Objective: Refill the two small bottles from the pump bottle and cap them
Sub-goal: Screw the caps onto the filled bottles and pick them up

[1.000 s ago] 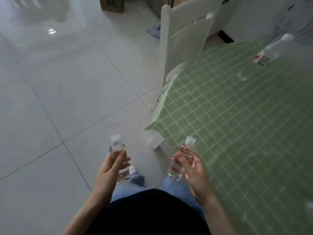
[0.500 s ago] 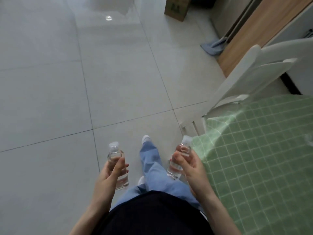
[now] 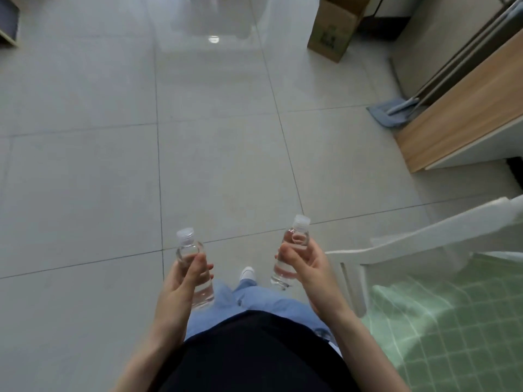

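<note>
I hold two small clear bottles upright over the tiled floor, both with pale caps on and clear liquid inside. My left hand (image 3: pixel 181 290) grips the left small bottle (image 3: pixel 189 250) around its lower body. My right hand (image 3: pixel 308 267) grips the right small bottle (image 3: pixel 295 239) at its middle, thumb across the front. The pump bottle is out of view.
The table with the green checked cloth (image 3: pixel 458 335) fills the lower right corner. A white chair (image 3: pixel 418 241) stands against it. A cardboard box (image 3: pixel 331 32), a grey mop (image 3: pixel 393 111) and a wooden cabinet (image 3: pixel 464 120) lie further off on the right.
My view has swung left, away from the table, so most of the cloth and the items on it have left the frame. Both hands still hold their bottles the same way.
</note>
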